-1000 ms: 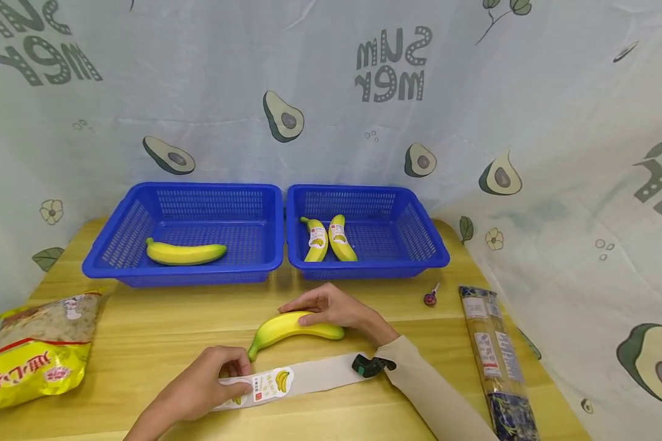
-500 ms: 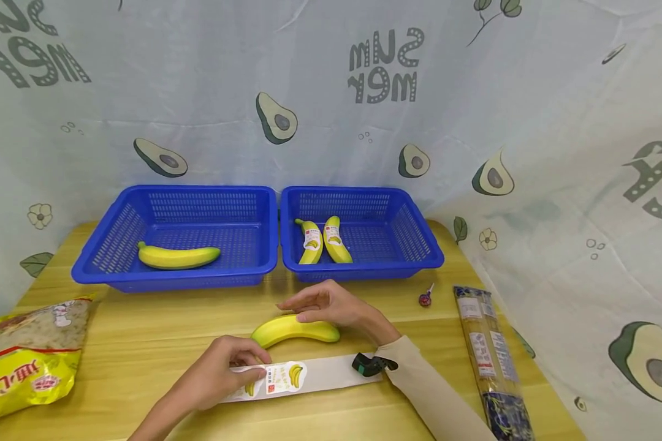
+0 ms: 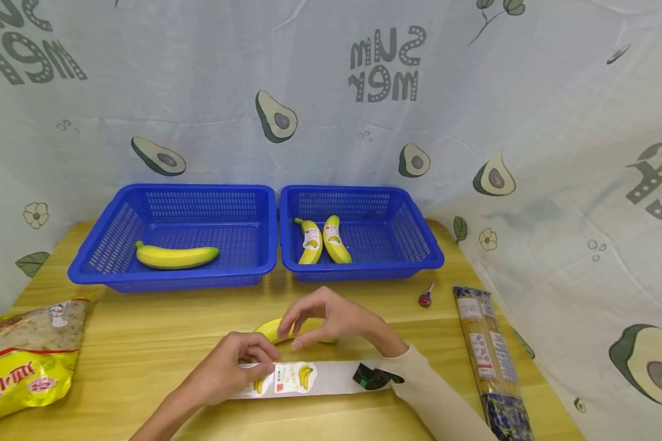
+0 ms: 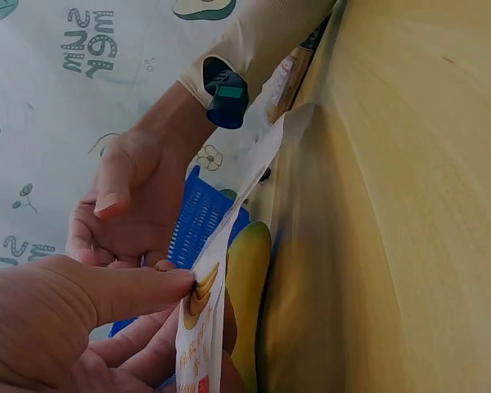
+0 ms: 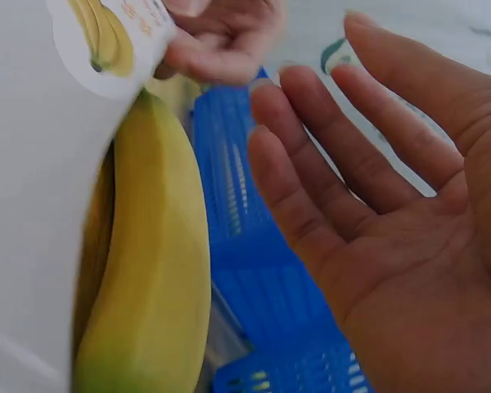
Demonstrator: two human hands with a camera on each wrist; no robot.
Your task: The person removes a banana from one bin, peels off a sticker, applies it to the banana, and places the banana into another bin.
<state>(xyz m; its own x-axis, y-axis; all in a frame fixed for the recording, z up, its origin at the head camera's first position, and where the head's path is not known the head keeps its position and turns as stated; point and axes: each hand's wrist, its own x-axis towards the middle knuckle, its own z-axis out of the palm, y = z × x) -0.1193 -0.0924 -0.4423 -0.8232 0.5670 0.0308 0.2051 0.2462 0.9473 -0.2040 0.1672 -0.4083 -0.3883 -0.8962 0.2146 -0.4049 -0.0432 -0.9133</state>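
Observation:
My left hand pinches a white strip of banana stickers between thumb and fingers near its left end. In the left wrist view the thumb lies beside a printed banana picture on the sticker strip. Behind the strip a yellow banana with green ends lies on the table, partly hidden by both hands. My right hand hovers over the banana, fingers bent loosely and holding nothing. The right wrist view shows the palm of the right hand apart from the banana.
A blue basket at the back left holds one banana. The blue basket beside it holds two labelled bananas. A yellow snack bag lies at left, a lollipop and noodle packets at right.
My left hand has moved right and slightly up with the sticker strip, which now covers the banana's stem end. My right hand has lifted off the banana, its thumb and fingers now apart.

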